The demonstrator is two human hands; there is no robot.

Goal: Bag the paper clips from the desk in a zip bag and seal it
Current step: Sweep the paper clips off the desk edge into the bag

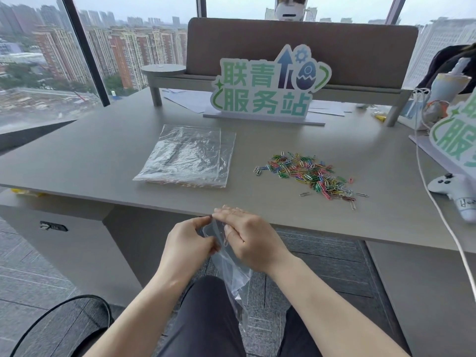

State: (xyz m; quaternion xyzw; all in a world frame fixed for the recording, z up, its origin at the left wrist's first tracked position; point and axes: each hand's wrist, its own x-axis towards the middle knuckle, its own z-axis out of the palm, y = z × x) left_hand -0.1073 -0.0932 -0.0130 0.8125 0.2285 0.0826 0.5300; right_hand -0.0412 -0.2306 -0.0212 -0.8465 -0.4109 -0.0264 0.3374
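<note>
Down at the bottom middle of the frame, both hands are working a clear zip bag (231, 264) just below the near edge of the desk (103, 161). The left hand (186, 244) is pinching the bag's top edge between thumb and fingers, and the right hand (251, 239) is gripping the other side of the opening, fingers curled over the plastic. The rest of the bag is hanging down crumpled between the person's knees, over the dark trousers (211, 318). Can't tell if anything's inside it yet, the plastic is too wrinkly.

Further up, right of center, the paper clips (309, 173) are lying in a loose multicolored pile on the desk, with a few strays sitting off the lower right edge of the heap. Left of them, mid-frame, a flat stack of spare zip bags (188, 155) is resting on the desktop, well apart from the pile.

At the right edge a white game controller (456, 191) is sitting next to a white cable (422, 166). Behind everything, upper center, a green and white sign (268, 86) is standing upright in front of a brown divider panel (301, 47).
</note>
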